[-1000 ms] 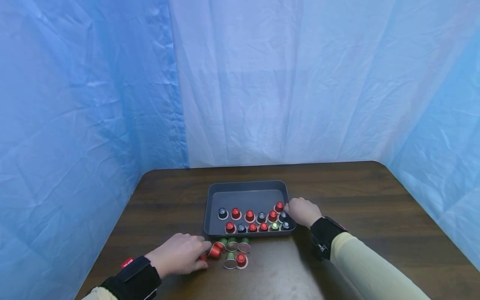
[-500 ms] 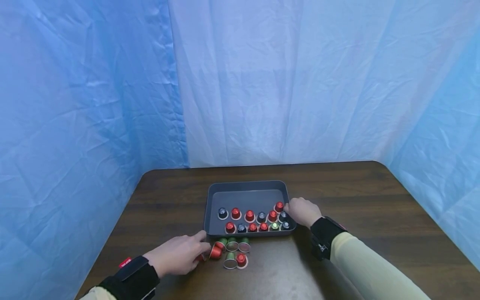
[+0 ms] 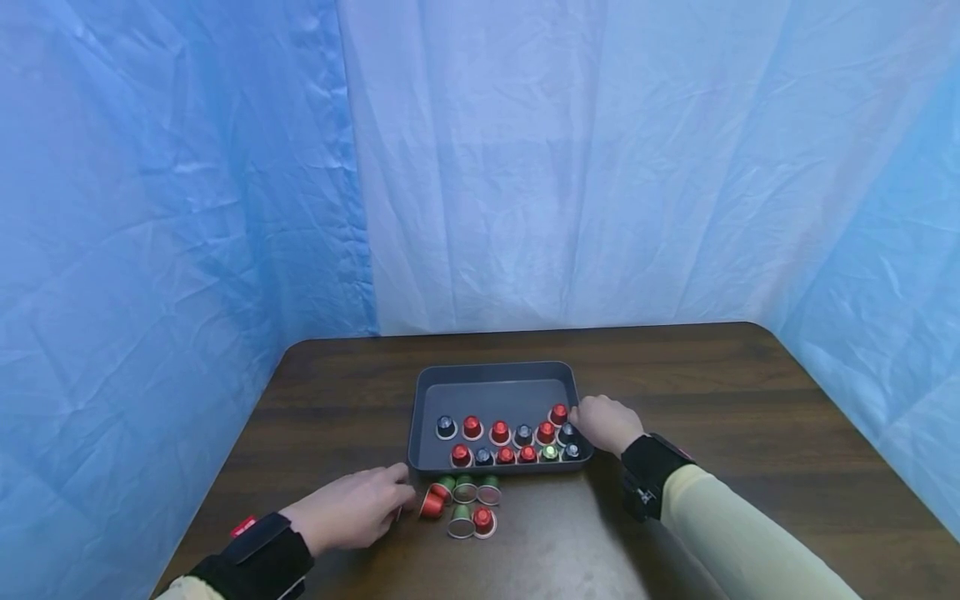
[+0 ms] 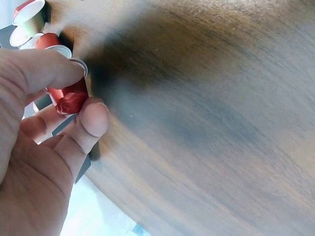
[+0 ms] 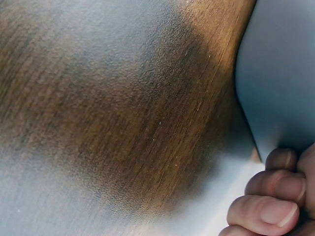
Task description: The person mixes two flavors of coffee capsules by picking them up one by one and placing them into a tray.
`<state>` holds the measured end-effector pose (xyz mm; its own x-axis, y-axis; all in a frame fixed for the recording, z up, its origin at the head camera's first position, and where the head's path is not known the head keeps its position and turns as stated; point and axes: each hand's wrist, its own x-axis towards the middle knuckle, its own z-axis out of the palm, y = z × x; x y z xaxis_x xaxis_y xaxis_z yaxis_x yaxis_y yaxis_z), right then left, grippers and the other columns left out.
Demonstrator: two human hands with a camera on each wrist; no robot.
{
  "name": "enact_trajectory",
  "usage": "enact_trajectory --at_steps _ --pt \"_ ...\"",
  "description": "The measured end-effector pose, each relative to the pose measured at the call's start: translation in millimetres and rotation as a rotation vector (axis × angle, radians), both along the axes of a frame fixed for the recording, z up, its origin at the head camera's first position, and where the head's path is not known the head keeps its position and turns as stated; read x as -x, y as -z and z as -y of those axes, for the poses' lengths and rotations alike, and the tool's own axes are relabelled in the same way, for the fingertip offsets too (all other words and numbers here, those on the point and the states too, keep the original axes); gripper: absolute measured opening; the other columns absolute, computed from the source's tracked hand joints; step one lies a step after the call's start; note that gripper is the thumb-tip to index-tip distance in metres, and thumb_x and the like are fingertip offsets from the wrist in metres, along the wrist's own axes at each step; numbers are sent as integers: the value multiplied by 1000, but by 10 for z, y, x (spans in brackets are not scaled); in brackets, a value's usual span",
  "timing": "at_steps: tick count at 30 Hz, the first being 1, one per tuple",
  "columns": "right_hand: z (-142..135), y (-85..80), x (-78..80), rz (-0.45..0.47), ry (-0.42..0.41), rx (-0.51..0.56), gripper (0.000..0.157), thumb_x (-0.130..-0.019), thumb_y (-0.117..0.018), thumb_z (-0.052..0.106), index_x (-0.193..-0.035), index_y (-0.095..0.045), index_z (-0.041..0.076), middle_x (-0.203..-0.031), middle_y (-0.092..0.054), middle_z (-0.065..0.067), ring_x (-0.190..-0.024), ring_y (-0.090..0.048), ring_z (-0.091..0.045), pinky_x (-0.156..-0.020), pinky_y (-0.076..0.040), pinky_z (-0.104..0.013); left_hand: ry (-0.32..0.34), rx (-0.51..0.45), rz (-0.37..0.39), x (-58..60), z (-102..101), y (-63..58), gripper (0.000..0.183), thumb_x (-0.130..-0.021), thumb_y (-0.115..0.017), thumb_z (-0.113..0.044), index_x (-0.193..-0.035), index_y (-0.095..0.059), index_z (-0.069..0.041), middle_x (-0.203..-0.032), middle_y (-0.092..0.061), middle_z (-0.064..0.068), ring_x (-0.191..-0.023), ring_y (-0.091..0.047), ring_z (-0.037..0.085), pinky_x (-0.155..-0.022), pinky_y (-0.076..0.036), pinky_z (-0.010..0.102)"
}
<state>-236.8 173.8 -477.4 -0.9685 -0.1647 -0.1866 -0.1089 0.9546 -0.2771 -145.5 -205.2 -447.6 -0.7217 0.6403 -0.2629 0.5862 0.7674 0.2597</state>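
Observation:
In the left wrist view, thumb and fingertips of my left hand (image 3: 351, 508) pinch a red coffee capsule (image 4: 72, 99) just above the table; in the head view the hand hides it. Close to its right lie loose capsules: a red one on its side (image 3: 432, 505), a green one (image 3: 461, 523), an upright red one (image 3: 483, 519) and several more. Behind them stands a dark grey tray (image 3: 487, 392) with rows of red, dark blue and green capsules. With curled fingers, my right hand (image 3: 608, 423) grips the tray's right rim, partly hiding it.
A dark wooden table (image 3: 720, 392) carries everything. Blue sheeting (image 3: 600, 167) hangs behind it and along both sides. The back half of the tray shows bare floor. Loose capsules lie close against the tray's front wall.
My left hand has drawn slightly left, away from the loose capsules, with the red capsule in its fingers. The right hand and tray stay in place.

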Motion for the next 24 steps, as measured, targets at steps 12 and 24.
enact_trajectory --at_steps 12,24 --pt "7 -11 5 11 6 -4 30 -105 -57 27 -94 -73 4 -71 -59 -3 -65 -57 -19 -62 -49 -36 -67 -74 69 41 -5 -221 35 -89 -81 -17 -110 -53 -20 -83 -56 -14 -74 -56 2 -72 -54 27" --pt "4 -5 8 15 10 3 31 -105 -56 28 -96 -73 3 -72 -59 -4 -66 -58 -19 -62 -49 -35 -10 -48 -84 156 -31 -492 30 -84 -85 -16 -101 -60 -19 -81 -54 -12 -74 -53 7 -69 -49 27"
